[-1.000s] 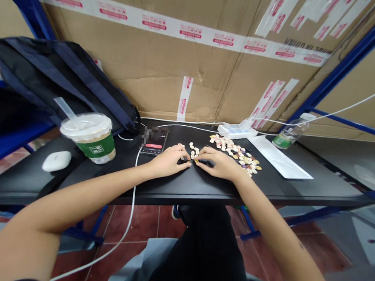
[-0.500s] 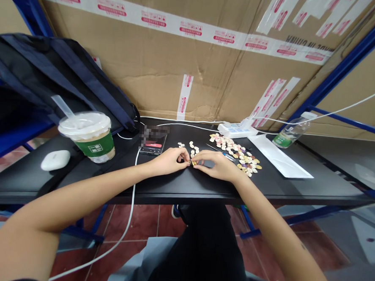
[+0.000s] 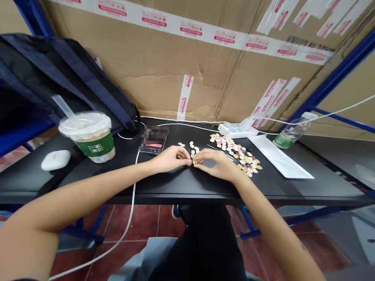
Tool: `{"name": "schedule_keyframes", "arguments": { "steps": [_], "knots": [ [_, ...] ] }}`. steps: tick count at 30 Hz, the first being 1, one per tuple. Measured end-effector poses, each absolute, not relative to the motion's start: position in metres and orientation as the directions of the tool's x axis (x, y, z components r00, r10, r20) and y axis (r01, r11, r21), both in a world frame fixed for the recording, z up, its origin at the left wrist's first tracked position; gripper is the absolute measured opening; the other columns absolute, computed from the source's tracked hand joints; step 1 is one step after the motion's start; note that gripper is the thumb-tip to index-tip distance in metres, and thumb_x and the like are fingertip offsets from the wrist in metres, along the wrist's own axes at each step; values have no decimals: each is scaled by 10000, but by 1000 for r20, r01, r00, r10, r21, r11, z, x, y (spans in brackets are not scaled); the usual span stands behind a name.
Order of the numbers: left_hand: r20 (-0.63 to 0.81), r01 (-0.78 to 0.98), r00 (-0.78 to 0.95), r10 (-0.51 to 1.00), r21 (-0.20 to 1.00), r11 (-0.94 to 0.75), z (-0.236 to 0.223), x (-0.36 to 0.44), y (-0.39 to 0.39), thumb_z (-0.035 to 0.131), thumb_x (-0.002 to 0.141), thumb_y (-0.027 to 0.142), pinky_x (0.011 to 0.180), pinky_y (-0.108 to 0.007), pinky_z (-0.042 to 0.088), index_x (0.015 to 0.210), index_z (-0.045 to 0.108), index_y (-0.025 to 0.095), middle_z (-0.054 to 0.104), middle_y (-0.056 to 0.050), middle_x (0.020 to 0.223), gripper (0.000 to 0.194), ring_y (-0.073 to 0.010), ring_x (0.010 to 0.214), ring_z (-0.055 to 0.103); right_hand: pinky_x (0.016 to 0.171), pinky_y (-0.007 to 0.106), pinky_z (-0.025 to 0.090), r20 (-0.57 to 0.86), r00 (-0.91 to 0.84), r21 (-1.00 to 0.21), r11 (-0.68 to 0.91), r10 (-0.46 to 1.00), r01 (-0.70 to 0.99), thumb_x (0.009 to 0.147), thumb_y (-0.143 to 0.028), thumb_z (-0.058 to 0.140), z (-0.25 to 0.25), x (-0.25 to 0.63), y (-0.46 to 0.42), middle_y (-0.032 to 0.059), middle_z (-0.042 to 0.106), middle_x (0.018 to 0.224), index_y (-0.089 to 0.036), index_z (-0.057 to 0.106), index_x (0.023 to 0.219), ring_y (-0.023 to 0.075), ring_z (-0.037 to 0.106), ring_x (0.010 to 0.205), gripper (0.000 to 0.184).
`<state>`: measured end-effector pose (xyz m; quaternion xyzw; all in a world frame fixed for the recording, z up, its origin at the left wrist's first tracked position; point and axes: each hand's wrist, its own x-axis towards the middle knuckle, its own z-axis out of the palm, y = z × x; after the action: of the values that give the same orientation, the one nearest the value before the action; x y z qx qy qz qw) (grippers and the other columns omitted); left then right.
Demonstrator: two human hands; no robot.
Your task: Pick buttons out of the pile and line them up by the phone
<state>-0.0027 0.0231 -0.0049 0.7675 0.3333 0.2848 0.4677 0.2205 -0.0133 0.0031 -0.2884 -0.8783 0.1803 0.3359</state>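
My left hand (image 3: 172, 160) and my right hand (image 3: 218, 165) meet over the front middle of the black table (image 3: 172, 183), fingertips nearly touching. Between the thumb and fingers of the right is pinched a small yellowish button-like piece (image 3: 195, 161). The left hand's thumb and finger are closed right beside it, on something too small to make out. Just behind the fingertips lie several cream oval pieces (image 3: 192, 145) and a few tiny white bits (image 3: 181, 144). To the right spreads a loose pile of cream, yellow, pink and brown button-like pieces (image 3: 237, 151).
A thin pointed tool (image 3: 211, 147) lies by the pile. Further right are a white strip (image 3: 278, 156), a power strip (image 3: 235, 130) and a tilted bottle (image 3: 291, 132). On the left stand a phone (image 3: 152, 147), a lidded cup (image 3: 94, 141), a white case (image 3: 55, 160) and a backpack (image 3: 73, 74).
My left fingers have shifted slightly, the thumb now lying straighter against the finger near the small piece. My right hand stays almost in place.
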Motion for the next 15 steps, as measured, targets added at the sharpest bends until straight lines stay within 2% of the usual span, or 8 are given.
{"name": "schedule_keyframes", "arguments": {
  "steps": [15],
  "knots": [
    [118,225,608,785,923,-313,-3,-2,21,711,785,237,796,-298,527,857,668,102,730,-74,831,159,-153,780,684,789,333,600,511,-593,-512,774,623,372,885,-266,646,4,220,-15,64,702,1003,-219,729,1031,164,677,845,174]
  ]
}}
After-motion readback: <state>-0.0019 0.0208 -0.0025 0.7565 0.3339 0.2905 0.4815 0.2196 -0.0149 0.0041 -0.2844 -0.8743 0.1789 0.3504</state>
